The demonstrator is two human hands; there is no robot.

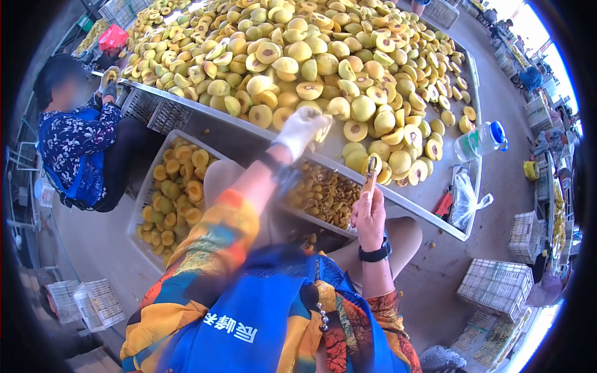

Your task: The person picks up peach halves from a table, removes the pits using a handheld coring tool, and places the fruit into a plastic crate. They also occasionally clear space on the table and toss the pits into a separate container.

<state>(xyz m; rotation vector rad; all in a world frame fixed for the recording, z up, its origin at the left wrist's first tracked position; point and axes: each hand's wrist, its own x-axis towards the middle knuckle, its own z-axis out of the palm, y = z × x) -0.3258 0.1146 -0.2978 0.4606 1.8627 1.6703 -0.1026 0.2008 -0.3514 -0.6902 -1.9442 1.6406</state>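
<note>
My left hand (301, 132), in a white glove and slightly blurred, is over the near edge of the metal table (249, 128). Its fingers close around what looks like a yellow peach half (323, 128), mostly hidden by the glove. Bare and further right, my right hand (370, 214) grips the wooden handle of a pitting tool (371, 175), whose metal loop points up beside the fruit. A large heap of halved yellow peaches (298, 56) covers the table, many with brown stones showing.
Below the table are a crate of hollowed peach halves (177, 180) and a container of brown stones and scraps (323, 194). A bottle (479, 142) and plastic bag (463, 199) occupy the right corner. A co-worker (78, 133) sits left; white crates (496, 288) stand right.
</note>
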